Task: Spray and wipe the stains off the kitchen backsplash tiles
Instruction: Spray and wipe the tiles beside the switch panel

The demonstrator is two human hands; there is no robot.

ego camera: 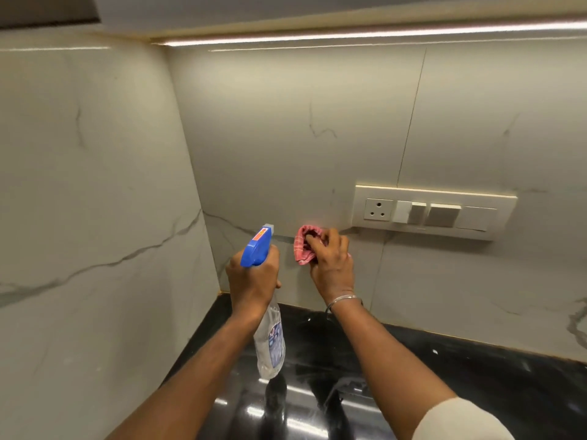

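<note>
My left hand (252, 279) grips the neck of a clear spray bottle (270, 341) with a blue trigger head (256, 247), whose nozzle points at the back wall. My right hand (332, 260) holds a bunched red checked cloth (303, 244) against the marble-look backsplash tiles (286, 138), just left of and below the switch plate. The cloth's lower part is hidden behind my fingers. No stain shows clearly on the tiles.
A cream switch plate (428, 212) with a socket and rocker switches sits on the wall to the right of the cloth. A glossy black countertop (476, 382) runs below. The side wall (79, 201) closes the corner on the left. A light strip glows under the cabinet above.
</note>
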